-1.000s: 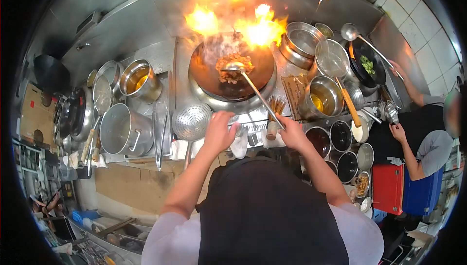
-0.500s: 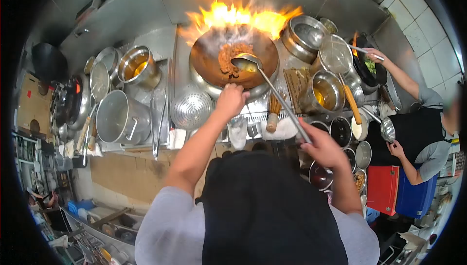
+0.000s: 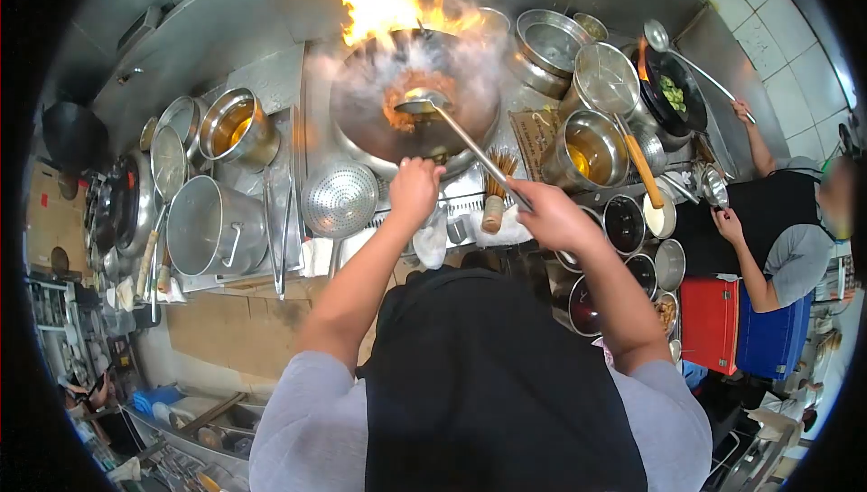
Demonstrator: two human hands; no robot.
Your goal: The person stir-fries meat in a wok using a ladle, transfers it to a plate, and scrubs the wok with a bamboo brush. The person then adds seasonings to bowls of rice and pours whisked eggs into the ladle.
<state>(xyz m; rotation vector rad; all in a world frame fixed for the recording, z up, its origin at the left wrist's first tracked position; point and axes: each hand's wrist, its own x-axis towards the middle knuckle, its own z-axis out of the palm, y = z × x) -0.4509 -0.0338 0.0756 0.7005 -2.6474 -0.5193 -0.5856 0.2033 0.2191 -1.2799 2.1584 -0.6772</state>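
A wok (image 3: pixel 361 135) sits on the burner before me, reddish-brown food (image 3: pixel 395 116) and smoke inside it. Flames (image 3: pixel 384 6) rise at its far edge. My left hand (image 3: pixel 416 189) is closed at the wok's near edge, apparently round its handle, which the fingers hide. A pale cloth (image 3: pixel 431 241) hangs below that hand. My right hand (image 3: pixel 548 212) grips a long-handled ladle (image 3: pixel 479 151), whose bowl is down in the food. A bamboo brush (image 3: pixel 493 208) lies just left of my right hand. A perforated strainer (image 3: pixel 340 199) rests left of my left hand.
Left are a deep pot (image 3: pixel 208 226) and a pot of yellow liquid (image 3: pixel 240 129). Right are an oil pot (image 3: pixel 587 162) with a mesh strainer (image 3: pixel 606 78) above, and several sauce containers (image 3: pixel 624 224). A co-worker (image 3: pixel 759 221) stands at another wok (image 3: pixel 691 99), holding a ladle (image 3: pixel 657 35).
My ladle and right hand have moved left and farther into the wok. The flames have drawn to the left, and smoke has thickened. The co-worker's hand has moved away from the other wok.
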